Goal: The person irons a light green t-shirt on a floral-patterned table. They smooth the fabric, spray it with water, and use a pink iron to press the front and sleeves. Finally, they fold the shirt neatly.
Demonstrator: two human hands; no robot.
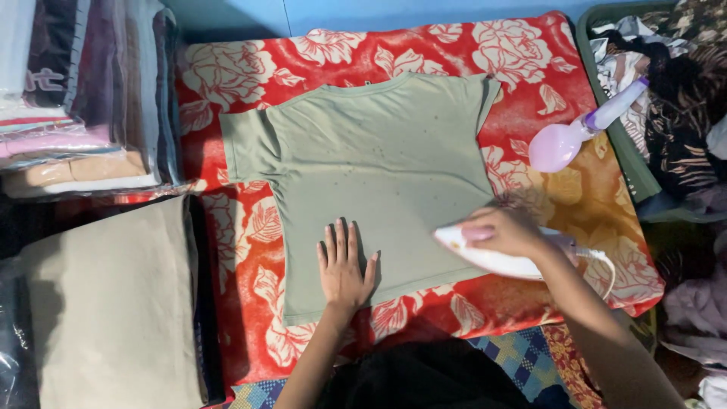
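A plain sage-green T-shirt [379, 174] lies spread flat, neck away from the person, on a red blanket with pale roses [250, 250], its cloth speckled with small dark spots. The left hand [343, 265] rests open on the shirt's lower part, palm down and fingers spread, holding nothing, while just to its right the right hand [503, 231] is closed around the handle of a white iron [500, 257] at the shirt's lower right edge. That hand hides the handle, and the iron looks blurred.
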